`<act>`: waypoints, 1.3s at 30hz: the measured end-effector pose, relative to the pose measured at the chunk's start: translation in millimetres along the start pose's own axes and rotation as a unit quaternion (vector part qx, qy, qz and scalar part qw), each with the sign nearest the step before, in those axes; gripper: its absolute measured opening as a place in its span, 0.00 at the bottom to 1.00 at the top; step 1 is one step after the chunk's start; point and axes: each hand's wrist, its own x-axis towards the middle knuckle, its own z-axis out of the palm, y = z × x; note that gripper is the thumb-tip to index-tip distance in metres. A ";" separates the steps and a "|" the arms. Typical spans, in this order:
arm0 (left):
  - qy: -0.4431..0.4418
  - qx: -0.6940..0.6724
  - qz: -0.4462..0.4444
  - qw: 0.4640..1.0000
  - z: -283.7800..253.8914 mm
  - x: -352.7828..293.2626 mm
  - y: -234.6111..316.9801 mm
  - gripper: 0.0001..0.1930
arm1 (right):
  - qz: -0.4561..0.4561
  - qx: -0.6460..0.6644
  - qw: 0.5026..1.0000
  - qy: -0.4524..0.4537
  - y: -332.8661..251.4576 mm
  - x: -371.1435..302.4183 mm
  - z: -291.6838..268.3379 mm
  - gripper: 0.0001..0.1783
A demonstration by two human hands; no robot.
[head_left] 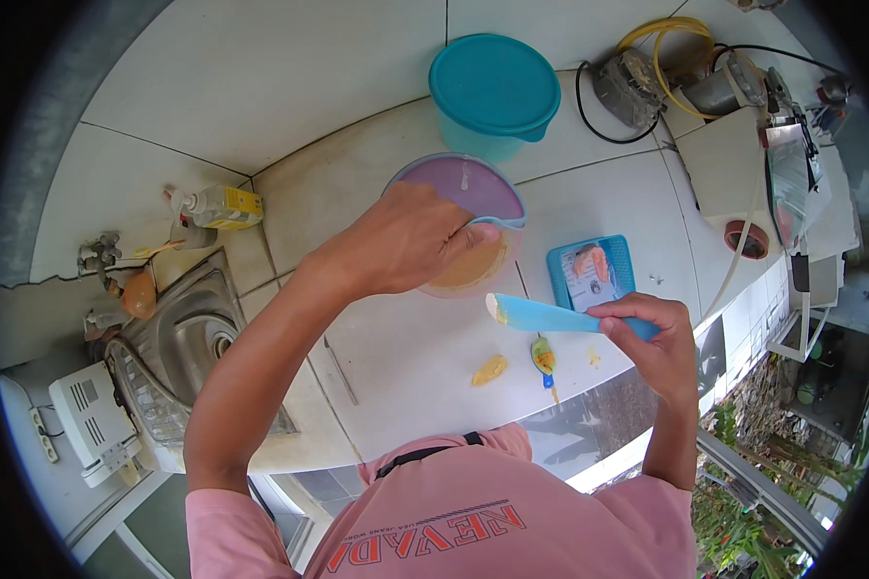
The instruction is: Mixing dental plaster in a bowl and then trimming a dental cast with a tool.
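Note:
My left hand is closed on the near right edge of a purple lid with a light blue rim. This lid lies over a round see-through tub, which holds something yellowish. Whether the lid is fully seated I cannot tell, as my hand covers its near side. In my right hand is a light blue spatula, held by its handle and pointing left toward the tub. Its pale tip carries yellowish smears. On the counter below it lie a yellow lump and a small green and blue spoon-like tool, smeared yellow.
Behind the tub stands a teal-lidded container. A blue basket with a packet sits near my right hand. At left are a steel sink and a yellow-labelled pump bottle. A machine with yellow hose stands back right.

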 end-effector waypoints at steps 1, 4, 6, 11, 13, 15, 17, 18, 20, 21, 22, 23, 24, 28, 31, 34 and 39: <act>0.000 -0.001 0.006 1.000 2.5 -1.5 7.2 0.21 | 0.002 -0.003 1.000 0.006 0.7 -14.2 -7.7 0.07; -0.073 0.072 -0.033 0.994 19.1 -14.3 36.0 0.23 | 0.089 0.052 0.991 0.083 1.6 -56.4 -26.6 0.08; 0.062 0.226 0.025 0.972 51.9 -26.6 44.2 0.33 | 0.093 0.080 0.986 0.114 4.9 -75.7 -26.6 0.08; 0.078 0.371 0.008 0.925 104.8 -30.2 46.2 0.40 | 0.116 0.128 0.967 0.186 7.5 -115.2 -9.8 0.08; 0.090 0.394 0.017 0.915 108.1 -32.0 49.6 0.39 | 0.136 0.135 0.961 0.198 4.0 -125.7 -1.4 0.08; 0.089 0.349 -0.018 0.933 106.6 -36.7 59.4 0.39 | 0.128 0.151 0.959 0.202 -1.0 -132.6 12.9 0.09; 0.147 0.304 -0.002 0.941 108.4 -44.3 52.1 0.40 | 0.111 0.165 0.959 0.200 -10.7 -131.1 32.7 0.09; 0.195 0.256 0.014 0.947 108.3 -51.5 47.2 0.40 | 0.108 0.183 0.958 0.191 -17.3 -129.7 45.2 0.10; 0.280 0.021 -0.013 0.960 101.4 -72.9 50.9 0.40 | 0.098 0.211 0.956 0.180 -28.7 -129.9 68.8 0.10; 0.342 -0.215 -0.038 0.914 96.3 -86.3 50.2 0.40 | 0.093 0.207 0.959 0.172 -37.1 -128.1 80.9 0.10; 0.352 -0.213 -0.048 0.910 85.3 -106.0 49.8 0.40 | 0.076 0.185 0.965 0.168 -47.1 -127.8 96.2 0.11; 0.317 -0.614 -0.008 0.723 72.7 -124.0 51.6 0.41 | 0.060 0.163 0.971 0.166 -54.3 -127.2 110.5 0.11; 0.223 -0.892 0.043 0.391 64.3 -141.2 50.6 0.41 | 0.043 0.127 0.978 0.159 -58.7 -125.8 126.2 0.12; 0.300 -0.885 0.081 0.347 54.7 -200.7 34.3 0.43 | -0.211 -0.118 0.963 0.117 -77.3 -115.6 203.4 0.15; 0.368 -0.856 0.047 0.360 69.4 -230.2 2.0 0.44 | -0.287 -0.219 0.932 0.038 -87.8 -114.5 255.2 0.18; 0.431 -0.824 0.039 0.365 82.4 -258.9 -24.0 0.45 | -0.300 -0.235 0.925 0.004 -94.0 -114.9 304.0 0.18; 0.528 -0.771 0.021 0.355 100.8 -292.2 -62.9 0.48 | -0.292 -0.265 0.918 -0.038 -102.8 -128.9 361.2 0.17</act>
